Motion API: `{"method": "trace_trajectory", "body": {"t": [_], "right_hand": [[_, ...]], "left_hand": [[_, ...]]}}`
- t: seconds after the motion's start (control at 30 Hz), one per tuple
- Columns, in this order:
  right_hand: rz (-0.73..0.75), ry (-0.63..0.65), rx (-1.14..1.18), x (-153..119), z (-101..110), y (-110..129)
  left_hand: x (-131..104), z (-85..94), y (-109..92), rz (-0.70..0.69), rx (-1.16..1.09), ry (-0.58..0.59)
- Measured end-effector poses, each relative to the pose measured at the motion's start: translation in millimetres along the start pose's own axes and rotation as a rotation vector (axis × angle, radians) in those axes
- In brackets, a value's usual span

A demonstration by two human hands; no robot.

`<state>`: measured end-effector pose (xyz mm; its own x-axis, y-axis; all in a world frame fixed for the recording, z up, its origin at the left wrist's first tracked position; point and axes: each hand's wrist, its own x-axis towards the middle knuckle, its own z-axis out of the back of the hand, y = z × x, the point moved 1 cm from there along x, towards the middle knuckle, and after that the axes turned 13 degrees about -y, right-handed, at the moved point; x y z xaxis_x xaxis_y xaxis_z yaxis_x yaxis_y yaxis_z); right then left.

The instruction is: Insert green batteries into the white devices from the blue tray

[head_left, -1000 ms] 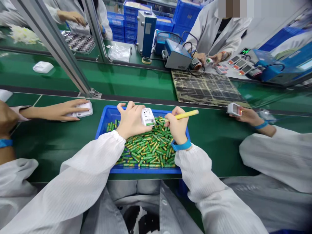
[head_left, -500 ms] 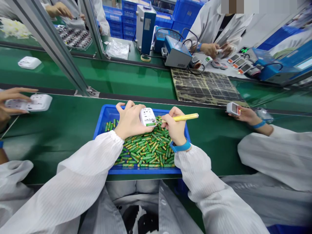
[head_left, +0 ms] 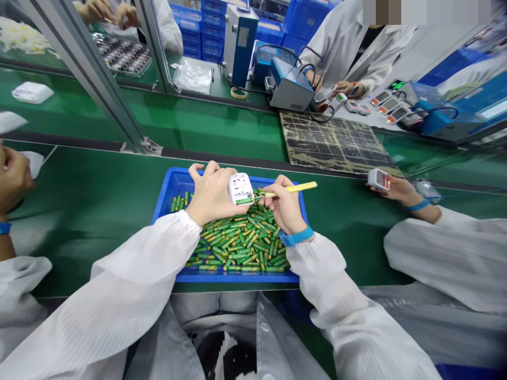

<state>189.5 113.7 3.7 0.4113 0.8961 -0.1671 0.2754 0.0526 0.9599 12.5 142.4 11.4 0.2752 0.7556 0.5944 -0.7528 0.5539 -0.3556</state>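
Note:
My left hand grips a small white plastic device, its back turned up toward me. A green battery lies in the slot along the device's near edge. My right hand is closed around a yellow-handled tool with a thin metal shaft. The shaft points left at the battery's right end; whether it touches I cannot tell. Both hands are over a blue tray holding a heap of green and gold batteries.
At left, a co-worker's hand is beside a white piece. Another co-worker's hand at right holds a white device with a screen. A metal post rises at the left; beyond the bench runs a green conveyor with a dark scratched board.
The yellow-handled tool has shifted slightly left and its angle has changed a little. My left hand stays nearly still. The left co-worker's hand has moved, and the white devices near it have shifted left.

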Motion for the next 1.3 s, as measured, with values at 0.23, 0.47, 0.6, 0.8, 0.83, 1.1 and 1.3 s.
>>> {"method": "trace_trajectory", "body": {"t": [0.23, 0.47, 0.6, 0.8, 0.83, 1.1, 1.3], "right_hand": [[-0.179, 0.198, 0.099, -10, -12, 1], [-0.299, 0.026, 0.21, 9, -1, 0], [-0.306, 0.01, 0.182, 9, -2, -4], [-0.271, 0.032, 0.138, 9, -2, -9], [-0.27, 0.036, 0.136, 9, -1, -9], [-0.357, 0.036, 0.174, 10, 0, -8], [-0.3, 0.077, 0.116, 5, -3, -7]], "left_hand": [[-7, -17.8, -3, -0.169, 0.02, 0.059], [8, 8.9, 24, -0.163, 0.187, -0.02], [8, 26.1, 32, -0.215, 0.151, 0.102], [-4, 38.1, 42, -0.297, -0.084, 0.525], [-4, 42.2, 45, -0.274, -0.084, 0.507], [9, 104.7, 101, 0.104, 0.431, -0.089], [-7, 125.9, 182, 0.243, 0.48, 0.219]]}}
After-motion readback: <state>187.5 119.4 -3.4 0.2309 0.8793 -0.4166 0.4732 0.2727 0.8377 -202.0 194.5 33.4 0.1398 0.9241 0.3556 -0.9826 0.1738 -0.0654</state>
